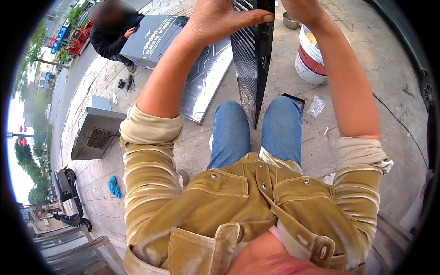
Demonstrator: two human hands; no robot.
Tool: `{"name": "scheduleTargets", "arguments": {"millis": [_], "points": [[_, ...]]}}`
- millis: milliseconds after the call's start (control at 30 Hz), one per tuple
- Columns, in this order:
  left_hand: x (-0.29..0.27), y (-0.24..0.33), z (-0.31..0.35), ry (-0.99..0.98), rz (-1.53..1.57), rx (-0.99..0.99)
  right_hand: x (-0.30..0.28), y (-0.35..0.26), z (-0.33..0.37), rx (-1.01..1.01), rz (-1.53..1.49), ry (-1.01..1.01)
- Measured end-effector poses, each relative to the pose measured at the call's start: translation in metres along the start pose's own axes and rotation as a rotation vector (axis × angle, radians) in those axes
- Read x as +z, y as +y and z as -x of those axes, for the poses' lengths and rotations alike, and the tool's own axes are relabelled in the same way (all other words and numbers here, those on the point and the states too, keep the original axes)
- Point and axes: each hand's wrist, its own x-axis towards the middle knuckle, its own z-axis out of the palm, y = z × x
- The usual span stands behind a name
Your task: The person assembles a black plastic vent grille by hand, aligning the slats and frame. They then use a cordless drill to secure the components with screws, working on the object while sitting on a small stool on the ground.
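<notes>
A long black slatted panel (246, 64) stands tilted in front of me, its narrow lower end between my knees. My left hand (224, 20) is at its upper part, the thumb stretched across to the panel's edge; the other fingers are mostly hidden or cut off by the top of the picture. On the panel's right side, my right hand (306, 10) is raised close to it. Its fingers run out of the picture, so its hold is hidden. Behind the panel lies a shiny metal sheet (208, 75) with a pressed star-like pattern.
A white and red bucket (311, 62) stands right, beside a metal pot (289, 20) and a clear plastic bag (316, 106). Left are a grey metal box (94, 133), a cordless drill (125, 83) and a blue cloth (114, 187). A person (112, 34) crouches by a large grey carton (153, 39).
</notes>
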Motion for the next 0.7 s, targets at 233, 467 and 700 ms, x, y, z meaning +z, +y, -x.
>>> {"name": "scheduleTargets", "arguments": {"millis": [233,467,700], "points": [[0.024,-0.01,0.054,0.139,0.11,0.083,0.014,-0.026,-0.008,0.108,0.318,-0.049],[0.017,-0.019,0.083,0.151,0.221,0.009,0.033,-0.004,-0.015,0.043,0.48,0.011],[0.017,-0.026,0.087,0.254,0.197,0.087,0.049,-0.006,-0.022,-0.003,0.495,0.051]]}}
